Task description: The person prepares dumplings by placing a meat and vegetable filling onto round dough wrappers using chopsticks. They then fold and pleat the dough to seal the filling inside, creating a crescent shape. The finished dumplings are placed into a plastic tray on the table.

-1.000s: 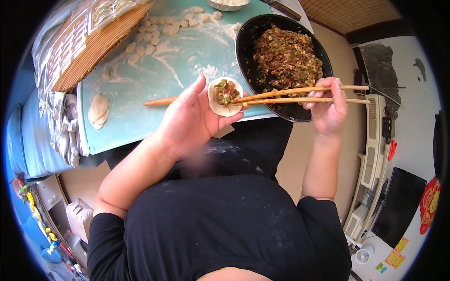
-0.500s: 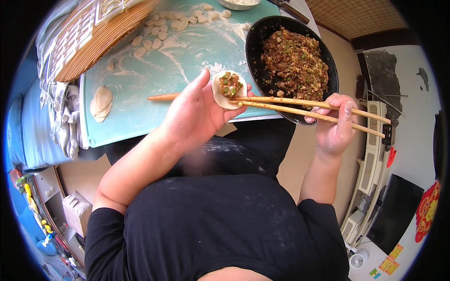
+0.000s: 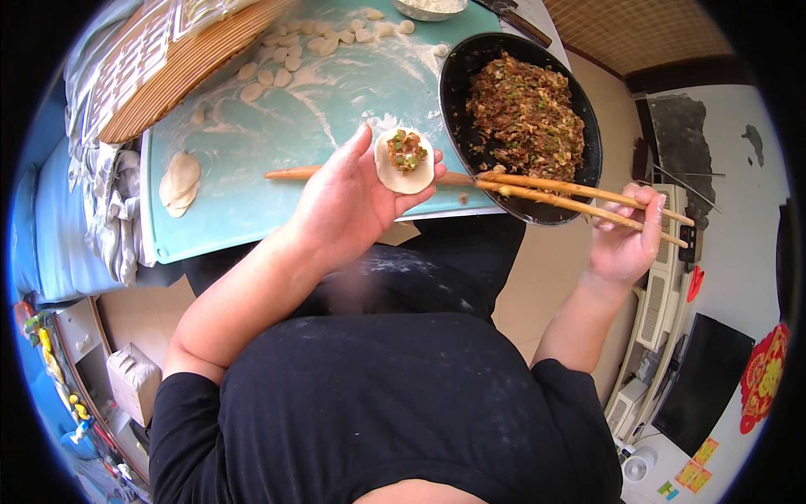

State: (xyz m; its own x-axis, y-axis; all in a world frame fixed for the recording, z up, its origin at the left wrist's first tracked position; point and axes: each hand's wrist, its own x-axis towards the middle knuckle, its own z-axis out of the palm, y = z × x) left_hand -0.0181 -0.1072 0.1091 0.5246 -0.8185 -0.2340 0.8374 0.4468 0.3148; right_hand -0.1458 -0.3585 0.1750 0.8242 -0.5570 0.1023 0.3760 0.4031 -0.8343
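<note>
A round white dumpling wrapper [image 3: 391,180] rests on the fingers of my left hand [image 3: 344,193], palm up, with a small mound of minced filling [image 3: 408,153] in its middle. My right hand [image 3: 625,239] grips a pair of wooden chopsticks [image 3: 550,182], whose tips are close together just right of the wrapper and apart from it. To the right stands a black pan [image 3: 456,101] holding a heap of brown and green filling [image 3: 529,109]; the chopsticks cross over its near edge. A wooden rolling pin [image 3: 290,174] lies behind my left hand, which hides its middle.
A floury turquoise mat [image 3: 227,210] covers the table. Flattened wrappers [image 3: 180,185] are stacked at its left, and several dough pieces [image 3: 294,50] lie at the back. A slatted brown tray [image 3: 159,92] stands far left, a bowl of flour [image 3: 430,8] far back, a knife [image 3: 525,25] beyond the pan.
My right hand has drawn the chopsticks to the right, off the wrapper, leaving the filling on it. My left hand has shifted slightly left with the wrapper.
</note>
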